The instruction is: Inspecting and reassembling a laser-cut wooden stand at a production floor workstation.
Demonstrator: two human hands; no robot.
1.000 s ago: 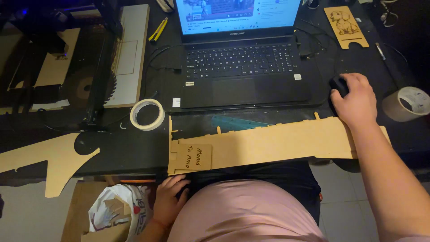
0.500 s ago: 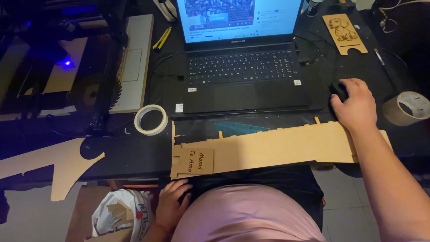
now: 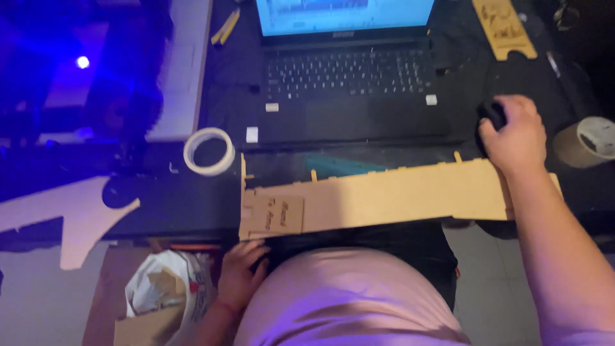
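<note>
The right hand (image 3: 516,138) lies on a black mouse (image 3: 492,115) on the dark worktop (image 3: 192,205). Its fingers curl down over the mouse and cover most of it. The mouse sits to the right of the open laptop (image 3: 349,83), near its front corner.

A long flat wooden board (image 3: 384,202) with notches lies along the front edge of the worktop, just below the laptop. The right arm crosses over its right end.

The left hand (image 3: 240,275) is down low, under the edge of the worktop, next to the person's pink shirt. Its fingers are bent and a little apart (I cannot tell if they hold anything).

A white tape ring (image 3: 209,151) lies left of the board. A brown tape roll (image 3: 586,142) stands just right of the right hand. A small wooden tag (image 3: 504,29) lies above the mouse. A white bag (image 3: 165,291) sits on the floor by the left hand.
</note>
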